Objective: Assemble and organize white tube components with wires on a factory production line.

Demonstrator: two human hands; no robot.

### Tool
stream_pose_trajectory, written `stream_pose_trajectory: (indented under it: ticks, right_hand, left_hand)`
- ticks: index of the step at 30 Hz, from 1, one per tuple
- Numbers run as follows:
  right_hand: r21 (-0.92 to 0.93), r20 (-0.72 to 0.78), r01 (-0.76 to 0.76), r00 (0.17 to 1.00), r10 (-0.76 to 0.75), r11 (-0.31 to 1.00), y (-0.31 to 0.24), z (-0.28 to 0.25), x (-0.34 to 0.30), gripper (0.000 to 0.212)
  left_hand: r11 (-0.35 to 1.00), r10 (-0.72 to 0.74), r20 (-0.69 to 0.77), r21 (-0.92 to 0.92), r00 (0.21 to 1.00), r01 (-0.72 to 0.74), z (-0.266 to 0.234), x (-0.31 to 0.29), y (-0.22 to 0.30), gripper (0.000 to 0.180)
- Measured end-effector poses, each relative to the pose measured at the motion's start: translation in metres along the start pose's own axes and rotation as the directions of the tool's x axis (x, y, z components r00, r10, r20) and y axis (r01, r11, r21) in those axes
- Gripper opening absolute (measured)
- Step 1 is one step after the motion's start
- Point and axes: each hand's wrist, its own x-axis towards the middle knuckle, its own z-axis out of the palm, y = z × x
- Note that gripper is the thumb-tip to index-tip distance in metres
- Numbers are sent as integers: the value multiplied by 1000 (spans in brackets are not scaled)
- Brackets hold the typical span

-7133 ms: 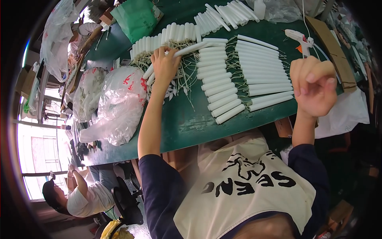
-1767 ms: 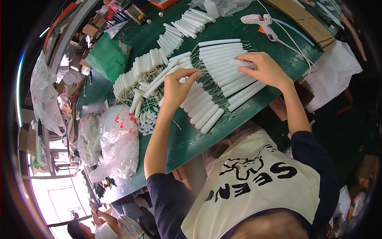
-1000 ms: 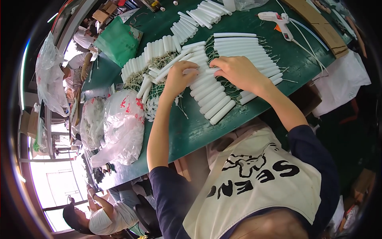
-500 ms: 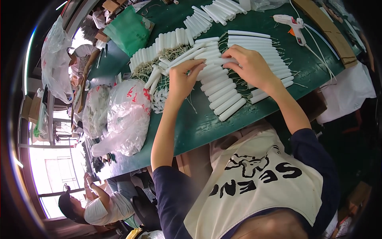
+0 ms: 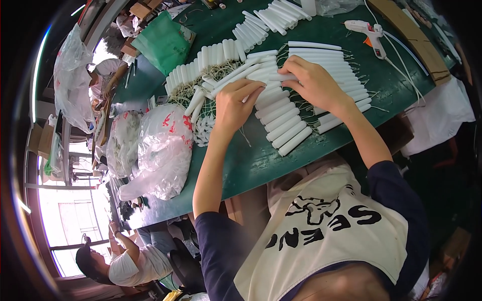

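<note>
White tube sits just above the centre of the frame, over a column of similar tubes. At the upper left hangs a clear plastic bag; at the lower left sits a co-worker in a white shirt and dark cap. Left of centre, a bulging clear bag with red print rests on the green table, and a green bag stands above it, towards the top. Next comes a slanting row of tubes with strings. The left hand has thumb and forefinger drawn together near the tube's left end; whether they pinch anything, I cannot tell. Below and right runs the column of tubes. The right hand grasps the tube between thumb and fingers, partly covering the right-hand stack of tubes. At the upper right lies a white glue gun, then a cardboard strip.
</note>
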Motion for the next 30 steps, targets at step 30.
stream_pose_trajectory:
  ticks: [30]
  right_hand:
    - [-171,64,103,994,-94,980,-14,14,11,21]
  left_hand:
    - [986,-125,-95,-127,988,112,4,-10,0,39]
